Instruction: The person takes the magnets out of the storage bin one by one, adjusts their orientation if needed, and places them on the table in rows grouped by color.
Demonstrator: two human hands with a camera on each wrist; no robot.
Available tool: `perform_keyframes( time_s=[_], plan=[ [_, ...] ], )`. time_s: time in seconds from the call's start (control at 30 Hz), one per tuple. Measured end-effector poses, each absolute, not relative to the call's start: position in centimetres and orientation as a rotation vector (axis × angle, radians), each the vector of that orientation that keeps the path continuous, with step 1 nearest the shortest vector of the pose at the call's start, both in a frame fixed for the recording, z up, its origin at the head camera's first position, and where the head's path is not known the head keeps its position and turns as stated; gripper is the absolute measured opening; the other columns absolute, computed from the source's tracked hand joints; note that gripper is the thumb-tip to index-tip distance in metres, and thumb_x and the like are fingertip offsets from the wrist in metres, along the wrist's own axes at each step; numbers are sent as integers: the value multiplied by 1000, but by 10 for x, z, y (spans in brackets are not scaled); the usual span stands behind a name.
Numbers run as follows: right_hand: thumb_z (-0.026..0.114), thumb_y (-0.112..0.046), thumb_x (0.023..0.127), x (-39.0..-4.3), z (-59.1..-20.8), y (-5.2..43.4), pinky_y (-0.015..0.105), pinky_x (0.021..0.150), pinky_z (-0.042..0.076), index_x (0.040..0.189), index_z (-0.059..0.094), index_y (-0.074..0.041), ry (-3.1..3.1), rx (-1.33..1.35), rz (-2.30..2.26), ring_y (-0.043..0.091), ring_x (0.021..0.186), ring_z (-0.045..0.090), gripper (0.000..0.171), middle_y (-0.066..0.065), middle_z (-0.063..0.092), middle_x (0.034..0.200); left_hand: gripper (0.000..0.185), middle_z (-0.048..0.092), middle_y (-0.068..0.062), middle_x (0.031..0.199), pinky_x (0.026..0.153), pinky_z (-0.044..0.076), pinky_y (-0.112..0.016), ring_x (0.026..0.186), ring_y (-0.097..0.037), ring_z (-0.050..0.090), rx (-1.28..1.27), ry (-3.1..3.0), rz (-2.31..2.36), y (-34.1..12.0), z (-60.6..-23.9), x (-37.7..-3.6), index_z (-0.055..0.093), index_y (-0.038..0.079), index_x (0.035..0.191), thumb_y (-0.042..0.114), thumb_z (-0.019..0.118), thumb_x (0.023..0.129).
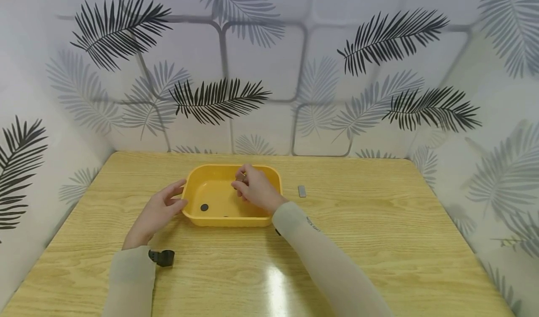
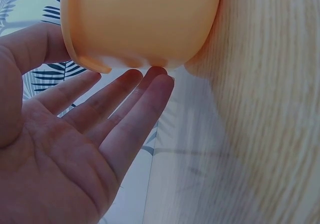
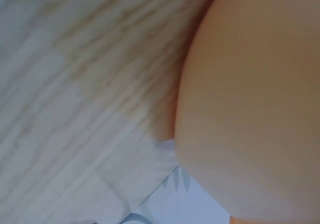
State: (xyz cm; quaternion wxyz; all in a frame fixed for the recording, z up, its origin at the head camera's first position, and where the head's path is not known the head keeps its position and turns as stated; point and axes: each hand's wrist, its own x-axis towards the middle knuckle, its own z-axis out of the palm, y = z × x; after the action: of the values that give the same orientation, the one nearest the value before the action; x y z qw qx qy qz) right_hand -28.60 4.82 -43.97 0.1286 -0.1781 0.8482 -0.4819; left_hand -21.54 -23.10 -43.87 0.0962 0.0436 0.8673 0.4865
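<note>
A yellow plastic tray (image 1: 193,214) sits on the wooden table, with a small black disc (image 1: 204,207) on its floor. My left hand (image 1: 162,207) rests flat against the tray's left wall, fingers straight; the left wrist view shows the fingertips (image 2: 150,78) touching the tray's wall (image 2: 140,18). My right hand (image 1: 254,188) hovers over the tray's inside and pinches a small grey piece (image 1: 240,178) between thumb and fingers. The right wrist view shows only the tray's blurred outer wall (image 3: 250,108) and table; the hand itself is out of that view.
A small grey rectangular piece (image 1: 302,191) lies on the table just right of the tray. A black strap part (image 1: 162,257) shows at my left wrist. Patterned walls close in the table at the back and on both sides.
</note>
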Motion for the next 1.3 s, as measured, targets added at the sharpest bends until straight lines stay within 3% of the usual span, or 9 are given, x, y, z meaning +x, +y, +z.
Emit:
perform_keyframes(
  time_s=[0.33,0.63,0.83,1.0,1.23,1.3],
  plan=[
    [68,-24,101,-283,-427,51,43,74,65,109,60,-12,2534,-562,-1336,22,73,70,16,18,76,95,65,35,-23,165,109,53,-52,140,-41,53,115,2568,1434,-232,-439,-217,25,17,165,22,55,108],
    [68,-19,100,-286,-420,56,41,72,64,142,50,-7,2489,-531,-1446,41,85,72,47,24,75,100,65,35,-23,165,109,53,-52,140,-42,53,123,2561,1443,-232,-438,-215,25,16,165,23,55,108],
    [71,-15,99,-286,-418,59,29,66,61,138,45,-10,2488,-516,-1506,41,82,72,48,26,74,97,65,34,-23,165,110,53,-52,139,-41,54,115,2559,1446,-231,-439,-217,25,17,166,22,55,108],
    [70,-12,98,-285,-418,62,27,67,60,138,44,-5,2465,-522,-1559,43,81,71,48,30,73,99,65,35,-24,165,109,54,-51,139,-41,54,121,2556,1453,-231,-439,-217,25,17,165,22,55,108],
    [67,-10,100,-284,-421,68,39,79,65,129,53,-10,2418,-545,-1662,48,91,72,33,31,72,104,66,35,-23,165,108,54,-49,139,-41,54,124,2552,1455,-230,-438,-216,24,16,166,21,55,108],
    [67,-9,100,-285,-422,69,38,79,65,129,55,-11,2419,-563,-1673,47,90,73,31,29,72,103,66,35,-24,165,108,55,-49,139,-41,54,128,2553,1455,-230,-438,-216,24,15,166,21,55,108]
  ],
)
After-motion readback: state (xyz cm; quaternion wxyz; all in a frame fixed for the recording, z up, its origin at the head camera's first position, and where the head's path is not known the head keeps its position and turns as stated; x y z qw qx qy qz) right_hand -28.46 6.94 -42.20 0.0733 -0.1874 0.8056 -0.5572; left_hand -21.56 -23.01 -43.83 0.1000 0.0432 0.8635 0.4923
